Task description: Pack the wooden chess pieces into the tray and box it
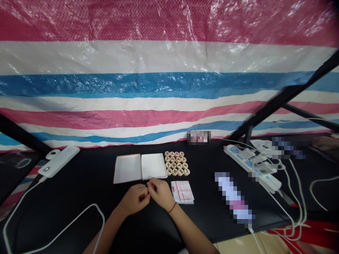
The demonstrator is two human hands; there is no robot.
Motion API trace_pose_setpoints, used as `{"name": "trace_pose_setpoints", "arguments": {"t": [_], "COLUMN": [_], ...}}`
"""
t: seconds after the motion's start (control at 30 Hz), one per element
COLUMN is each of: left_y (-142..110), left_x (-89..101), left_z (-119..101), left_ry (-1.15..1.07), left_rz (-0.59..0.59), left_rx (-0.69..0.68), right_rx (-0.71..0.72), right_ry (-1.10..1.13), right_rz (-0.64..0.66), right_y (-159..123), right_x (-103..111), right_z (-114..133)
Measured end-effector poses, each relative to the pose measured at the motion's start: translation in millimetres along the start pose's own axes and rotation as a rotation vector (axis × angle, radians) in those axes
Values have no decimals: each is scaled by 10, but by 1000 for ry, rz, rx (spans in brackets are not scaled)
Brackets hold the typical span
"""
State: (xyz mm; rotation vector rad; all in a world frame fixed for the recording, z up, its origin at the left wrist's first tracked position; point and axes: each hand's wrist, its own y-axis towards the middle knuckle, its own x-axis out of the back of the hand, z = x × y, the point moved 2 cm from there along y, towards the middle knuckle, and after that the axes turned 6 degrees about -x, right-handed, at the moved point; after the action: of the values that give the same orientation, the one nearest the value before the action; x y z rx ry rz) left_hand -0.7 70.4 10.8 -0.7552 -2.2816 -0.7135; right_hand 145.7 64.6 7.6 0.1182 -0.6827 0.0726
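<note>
My left hand rests on the black table, curled into a loose fist. Its knuckles meet my right hand, which is also closed and has a thin red cord at the wrist. Nothing shows in either hand. Just beyond them lie two shallow halves of a box, a greyish tray on the left and a whiter tray on the right, side by side. Round Chinese chess pieces stand in neat rows beside the white tray, red-marked behind, black-marked in front. A folded paper chessboard lies right of my right hand.
A white power bank with a cable lies at left. To the right are a blurred-out phone-like object, a power strip and tangled white cables. A striped plastic sheet hangs behind the table. Dark frame bars slant at both sides.
</note>
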Motion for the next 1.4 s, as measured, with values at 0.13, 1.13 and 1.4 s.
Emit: {"name": "trace_pose_setpoints", "arguments": {"t": [0.13,1.13,1.4], "left_y": [22,44,41], "left_x": [7,14,15], "left_z": [-6,-33,-24], "left_ry": [-28,-32,-31], "left_rz": [19,9,19], "left_rx": [52,84,98], "right_rx": [-12,-9,-7], "right_ry": [-9,-30,-30], "right_rz": [-2,-17,-14], "right_y": [-4,-1,3], "right_x": [0,-1,11], "right_z": [6,-2,9]}}
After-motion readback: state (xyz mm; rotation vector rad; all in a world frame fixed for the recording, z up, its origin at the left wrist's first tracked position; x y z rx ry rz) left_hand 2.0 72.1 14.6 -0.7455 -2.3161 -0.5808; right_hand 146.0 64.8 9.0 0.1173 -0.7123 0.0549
